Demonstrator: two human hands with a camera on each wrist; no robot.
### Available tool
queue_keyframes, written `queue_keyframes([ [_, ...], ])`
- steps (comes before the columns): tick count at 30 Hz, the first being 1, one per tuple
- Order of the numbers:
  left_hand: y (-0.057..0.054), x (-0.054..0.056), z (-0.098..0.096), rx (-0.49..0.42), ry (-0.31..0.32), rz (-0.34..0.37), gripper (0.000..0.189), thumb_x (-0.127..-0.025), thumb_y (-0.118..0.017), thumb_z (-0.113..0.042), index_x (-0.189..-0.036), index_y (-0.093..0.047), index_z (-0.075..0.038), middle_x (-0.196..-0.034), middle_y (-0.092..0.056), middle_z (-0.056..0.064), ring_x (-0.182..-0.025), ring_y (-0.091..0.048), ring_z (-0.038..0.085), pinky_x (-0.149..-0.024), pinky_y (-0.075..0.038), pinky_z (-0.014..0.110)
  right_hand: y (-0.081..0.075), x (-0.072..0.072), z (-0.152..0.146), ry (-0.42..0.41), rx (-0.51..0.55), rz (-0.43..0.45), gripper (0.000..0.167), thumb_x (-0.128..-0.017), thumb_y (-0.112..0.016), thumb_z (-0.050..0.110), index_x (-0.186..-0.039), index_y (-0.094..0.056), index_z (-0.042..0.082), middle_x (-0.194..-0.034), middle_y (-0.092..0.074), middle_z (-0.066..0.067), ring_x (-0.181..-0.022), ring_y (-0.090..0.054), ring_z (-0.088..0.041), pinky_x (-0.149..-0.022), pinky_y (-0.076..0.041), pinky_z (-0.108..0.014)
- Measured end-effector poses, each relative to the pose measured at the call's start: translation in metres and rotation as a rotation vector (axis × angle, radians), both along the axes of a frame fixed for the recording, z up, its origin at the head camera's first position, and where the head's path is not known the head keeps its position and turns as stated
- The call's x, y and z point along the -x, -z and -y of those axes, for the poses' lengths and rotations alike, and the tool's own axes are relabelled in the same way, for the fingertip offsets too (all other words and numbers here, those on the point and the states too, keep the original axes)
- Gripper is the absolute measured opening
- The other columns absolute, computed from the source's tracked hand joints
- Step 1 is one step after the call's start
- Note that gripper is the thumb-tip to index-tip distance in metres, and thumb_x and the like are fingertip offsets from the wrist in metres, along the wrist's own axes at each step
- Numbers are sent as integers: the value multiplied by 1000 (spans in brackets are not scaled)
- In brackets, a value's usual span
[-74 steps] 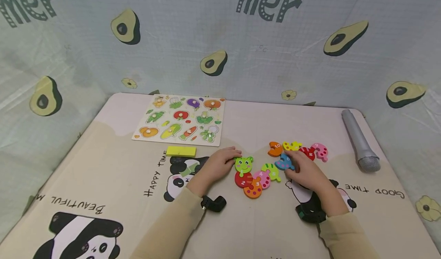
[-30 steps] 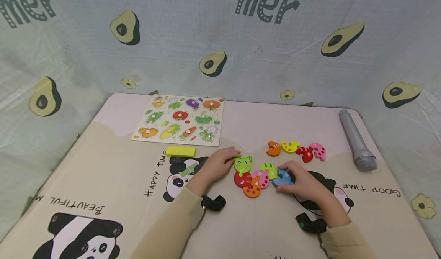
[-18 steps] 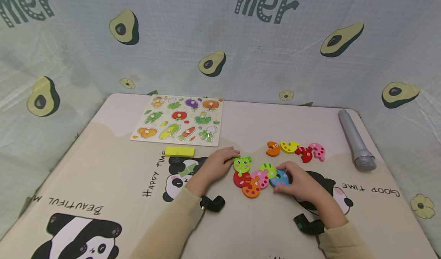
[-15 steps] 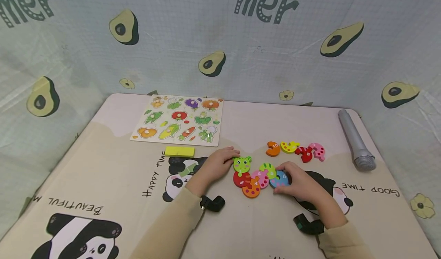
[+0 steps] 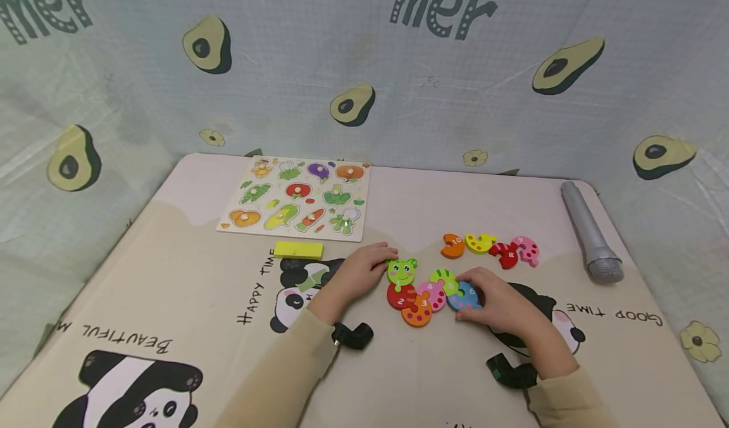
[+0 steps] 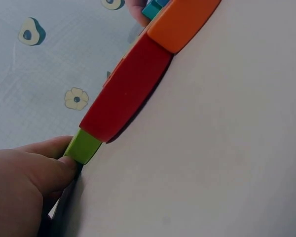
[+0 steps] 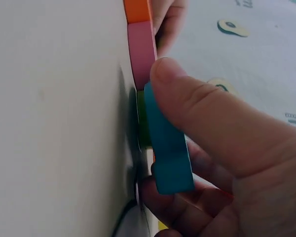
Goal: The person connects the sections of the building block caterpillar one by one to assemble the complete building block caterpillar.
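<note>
The right hand [image 5: 507, 308], right of the middle of the frame, pinches the blue piece [image 5: 464, 296] between thumb and fingers, its grip only as wide as the piece. The blue piece sits just below and right of the striped green piece [image 5: 442, 282], against its edge; in the right wrist view it stands out past it. From there the chain runs left through the pink piece [image 5: 433, 297] and down to the orange piece [image 5: 416, 313], then up through the red piece [image 5: 401, 297] to the green face piece [image 5: 402, 271]. The left hand [image 5: 357, 276], at the center of the frame, has that face piece by its edge, thumb and finger close together on it.

Above the right hand lie four loose pieces: orange [image 5: 452, 246], yellow [image 5: 480, 243], red [image 5: 505, 255] and pink [image 5: 528, 251]. A gray microphone [image 5: 592, 232] lies at the right side of the table [image 5: 410, 377]. Left of center, a vegetable board [image 5: 278, 194] lies flat, with a yellow block [image 5: 299, 250] just below it.
</note>
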State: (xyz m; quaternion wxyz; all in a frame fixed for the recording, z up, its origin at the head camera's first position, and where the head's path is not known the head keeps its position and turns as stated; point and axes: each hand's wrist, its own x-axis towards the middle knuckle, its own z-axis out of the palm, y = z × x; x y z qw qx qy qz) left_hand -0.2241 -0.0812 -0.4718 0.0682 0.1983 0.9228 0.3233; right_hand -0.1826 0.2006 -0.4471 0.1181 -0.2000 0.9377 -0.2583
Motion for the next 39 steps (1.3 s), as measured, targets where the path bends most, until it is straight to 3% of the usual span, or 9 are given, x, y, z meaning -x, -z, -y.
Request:
queue_keyframes([
  [5, 0, 0, 0, 1, 7, -7, 30, -94, -46, -19, -121, -59, -21, -131, -53, -7, -131, -37, 13, -110, -31, 37, -2, -2, -1, -18, -33, -26, 63, -72, -74, 36, -124, -52, 9, -121, -52, -9, -101, -52, -19, -87, -51, -41],
  [12, -1, 0, 0, -3, 5, -6, 30, -94, -47, -19, -122, -59, -21, -131, -53, -7, -131, -37, 13, -110, -31, 37, -2, -1, -1, 17, -12, 5, 59, -71, -75, 34, -118, -51, 8, -101, -54, -1, -87, -49, -13, -75, -50, -29],
  [21, 0, 1, 0, 0, 4, 0, 31, -94, -47, -19, -122, -58, -22, -132, -52, -7, -131, -37, 13, -110, -31, 37, 4, 2, -6, -11, 18, -19, 56, -71, -76, 36, -114, -55, 8, -93, -51, 2, -79, -43, -11, -64, -43, -19],
  [32, 0, 0, 0, 4, 9, -22, 30, -94, -47, -18, -121, -59, -20, -131, -53, -6, -131, -38, 13, -110, -31, 36, 9, 6, -14, -30, 68, 30, 57, -72, -74, 40, -117, -54, 12, -94, -49, 3, -81, -41, -11, -64, -41, -19],
  [36, 0, 0, 0, 3, 15, -30, 30, -94, -47, -18, -120, -60, -19, -130, -54, -5, -130, -39, 14, -109, -31, 37, 5, 10, -22, 13, 122, 83, 56, -77, -71, 35, -122, -52, 9, -90, -51, 0, -77, -44, -12, -59, -41, -18],
  [39, 0, 0, 0, 5, 16, -32, 30, -94, -46, -18, -120, -60, -19, -131, -54, -5, -130, -39, 14, -109, -32, 37, -1, 17, -29, 85, 137, 48, 51, -81, -67, 31, -123, -51, 5, -91, -54, -4, -78, -46, -15, -62, -44, -20],
])
